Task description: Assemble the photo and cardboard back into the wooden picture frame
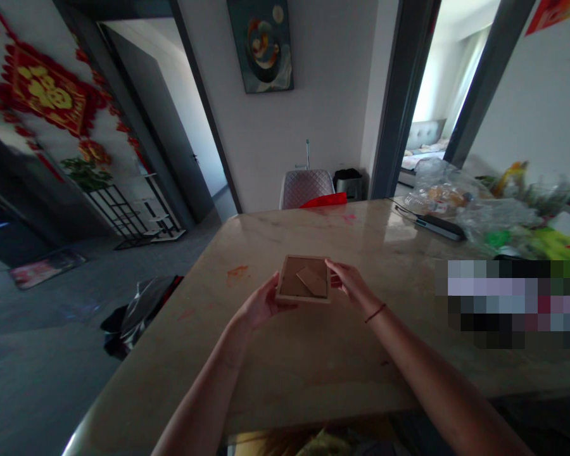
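Note:
A small wooden picture frame (pixel 292 278) is held up over the table, its brown backing and slanted stand flap facing me. My left hand (pixel 265 301) grips its left side, with fingers reaching under the lower edge. On the opposite side, my right hand (pixel 346 278) pinches the upper right edge, thumb on top and fingers curled at the side. A thin dark band circles my right wrist. The front of the picture frame is hidden from me.
A marble-patterned table (pixel 275 361) spreads beneath my arms, with an orange stain left of centre. Clear plastic bags (pixel 441 187) and a dark elongated device (pixel 439 227) with a cord lie at the right. Beyond the far edge stands a padded chair (pixel 308 187); a dark bag (pixel 140 316) sits on the floor.

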Available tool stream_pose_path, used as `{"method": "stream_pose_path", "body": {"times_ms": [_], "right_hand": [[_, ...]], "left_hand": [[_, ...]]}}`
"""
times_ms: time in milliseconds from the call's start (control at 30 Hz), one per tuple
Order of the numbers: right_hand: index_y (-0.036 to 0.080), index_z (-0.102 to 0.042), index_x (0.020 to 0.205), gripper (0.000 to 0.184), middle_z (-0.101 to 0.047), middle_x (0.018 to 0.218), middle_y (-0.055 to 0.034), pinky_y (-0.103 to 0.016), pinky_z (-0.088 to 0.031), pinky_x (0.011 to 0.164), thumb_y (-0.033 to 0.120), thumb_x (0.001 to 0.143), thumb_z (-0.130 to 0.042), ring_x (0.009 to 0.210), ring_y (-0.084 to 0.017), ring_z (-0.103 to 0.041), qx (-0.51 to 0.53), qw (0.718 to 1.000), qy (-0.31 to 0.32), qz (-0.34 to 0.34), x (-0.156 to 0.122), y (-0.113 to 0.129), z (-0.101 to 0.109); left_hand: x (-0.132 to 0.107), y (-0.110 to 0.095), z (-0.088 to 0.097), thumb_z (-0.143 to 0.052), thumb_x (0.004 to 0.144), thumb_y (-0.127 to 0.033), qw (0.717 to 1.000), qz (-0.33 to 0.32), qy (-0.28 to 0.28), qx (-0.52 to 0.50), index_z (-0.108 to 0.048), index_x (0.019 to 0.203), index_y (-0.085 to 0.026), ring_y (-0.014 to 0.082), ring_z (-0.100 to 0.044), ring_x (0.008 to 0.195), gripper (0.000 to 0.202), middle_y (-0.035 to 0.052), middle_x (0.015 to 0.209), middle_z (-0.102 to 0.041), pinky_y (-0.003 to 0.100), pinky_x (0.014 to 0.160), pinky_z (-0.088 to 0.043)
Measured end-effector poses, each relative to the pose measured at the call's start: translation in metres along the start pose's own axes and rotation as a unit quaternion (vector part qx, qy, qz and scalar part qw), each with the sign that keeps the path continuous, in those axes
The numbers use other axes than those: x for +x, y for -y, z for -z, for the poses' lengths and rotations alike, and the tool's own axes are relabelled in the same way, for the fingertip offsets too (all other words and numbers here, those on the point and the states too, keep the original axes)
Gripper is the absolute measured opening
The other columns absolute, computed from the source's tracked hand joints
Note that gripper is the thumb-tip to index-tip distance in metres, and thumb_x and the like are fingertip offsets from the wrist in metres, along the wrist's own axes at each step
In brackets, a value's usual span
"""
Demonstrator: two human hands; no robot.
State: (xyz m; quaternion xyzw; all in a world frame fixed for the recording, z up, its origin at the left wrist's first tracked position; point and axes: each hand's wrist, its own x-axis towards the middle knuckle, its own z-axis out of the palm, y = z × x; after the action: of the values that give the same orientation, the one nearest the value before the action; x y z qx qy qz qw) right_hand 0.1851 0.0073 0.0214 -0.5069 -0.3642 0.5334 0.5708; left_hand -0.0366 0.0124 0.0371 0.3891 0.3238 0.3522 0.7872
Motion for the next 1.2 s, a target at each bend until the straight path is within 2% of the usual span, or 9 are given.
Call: {"method": "stream_pose_path", "body": {"times_ms": [133,267,467,567,700,800,867,1033,1200], "right_hand": [[0.019,-0.062,0.064,0.032,-0.064,0.064,-0.0035,-0.027,-0.043,0.055,0.05,0.062,-0.068,0.055,-0.014,-0.057,-0.008,0.999,0.032,0.021,-0.003,-0.001,-0.002],[0.018,-0.064,0.067,0.034,-0.065,0.066,-0.005,-0.027,-0.044,0.053,0.052,0.064,-0.065,0.056,-0.016,-0.058,-0.012,0.999,0.026,0.024,0.002,-0.005,-0.002],[0.021,-0.065,0.087,0.032,-0.068,0.086,-0.0051,-0.027,-0.048,0.058,0.045,0.067,-0.064,0.073,-0.017,-0.062,-0.056,0.995,0.032,0.074,0.003,-0.003,-0.002],[0.021,-0.061,0.102,0.041,-0.067,0.091,-0.0064,-0.029,-0.048,0.064,0.042,0.067,-0.066,0.081,-0.019,-0.062,-0.082,0.992,0.04,0.092,0.003,-0.002,-0.003],[0.023,-0.057,0.111,0.051,-0.063,0.101,-0.0072,-0.034,-0.047,0.079,0.042,0.066,-0.068,0.09,-0.019,-0.059,-0.137,0.974,0.014,0.18,0.002,-0.003,-0.004],[0.024,-0.059,0.107,0.046,-0.059,0.112,-0.0075,-0.035,-0.042,0.089,0.042,0.066,-0.068,0.102,-0.02,-0.055,-0.189,0.944,0.025,0.271,-0.002,-0.002,-0.003],[0.024,-0.063,0.099,0.037,-0.061,0.108,-0.0076,-0.035,-0.041,0.091,0.042,0.067,-0.068,0.101,-0.021,-0.056,-0.223,0.925,0.04,0.305,-0.004,-0.002,-0.003],[0.024,-0.067,0.08,0.025,-0.068,0.086,-0.007,-0.036,-0.044,0.078,0.046,0.07,-0.065,0.081,-0.023,-0.061,-0.267,0.92,0.029,0.285,-0.004,-0.005,-0.003],[0.024,-0.067,0.075,0.025,-0.068,0.08,-0.0067,-0.033,-0.042,0.07,0.048,0.075,-0.059,0.073,-0.022,-0.061,-0.329,0.899,0.021,0.287,-0.001,-0.009,-0.003]], "left_hand": [[0.005,0.013,-0.005,-0.064,0.075,-0.024,0.998,0.007,-0.048,0.048,-0.065,0.095,-0.013,0.0204,-0.066,0.072,0.023,0.0091,0.086,-0.071,0.031,0.06,-0.055],[0.009,0.02,-0.009,-0.07,0.069,-0.022,0.996,0.0,-0.063,0.059,-0.066,0.084,-0.011,0.0184,-0.066,0.063,0.019,0.0094,0.078,-0.071,0.026,0.055,-0.053],[0.008,0.018,-0.014,-0.073,0.067,-0.023,0.994,-0.053,-0.076,0.064,-0.063,0.096,-0.012,0.0196,-0.067,0.07,0.033,0.0091,0.083,-0.072,0.027,0.063,-0.053],[0.007,0.018,-0.014,-0.074,0.066,-0.023,0.992,-0.078,-0.066,0.067,-0.06,0.102,-0.014,0.0217,-0.067,0.079,0.04,0.0087,0.089,-0.071,0.029,0.068,-0.052],[0.007,0.02,-0.016,-0.075,0.064,-0.024,0.991,-0.085,-0.055,0.09,-0.057,0.107,-0.016,0.0234,-0.066,0.086,0.047,0.009,0.097,-0.069,0.032,0.074,-0.051],[0.006,0.022,-0.02,-0.077,0.06,-0.024,0.989,-0.073,-0.039,0.123,-0.058,0.107,-0.015,0.0234,-0.065,0.087,0.051,0.0097,0.099,-0.069,0.032,0.075,-0.05],[0.006,0.022,-0.023,-0.078,0.059,-0.025,0.988,-0.06,-0.03,0.141,-0.059,0.106,-0.014,0.0229,-0.066,0.083,0.052,0.01,0.097,-0.069,0.031,0.074,-0.05],[0.003,0.023,-0.026,-0.079,0.057,-0.028,0.983,-0.037,-0.037,0.176,-0.06,0.103,-0.013,0.0209,-0.066,0.074,0.052,0.0095,0.09,-0.07,0.03,0.069,-0.049],[0.003,0.024,-0.023,-0.08,0.054,-0.027,0.973,-0.031,-0.034,0.226,-0.062,0.097,-0.012,0.0217,-0.065,0.081,0.049,0.0108,0.094,-0.069,0.028,0.071,-0.048]]}}
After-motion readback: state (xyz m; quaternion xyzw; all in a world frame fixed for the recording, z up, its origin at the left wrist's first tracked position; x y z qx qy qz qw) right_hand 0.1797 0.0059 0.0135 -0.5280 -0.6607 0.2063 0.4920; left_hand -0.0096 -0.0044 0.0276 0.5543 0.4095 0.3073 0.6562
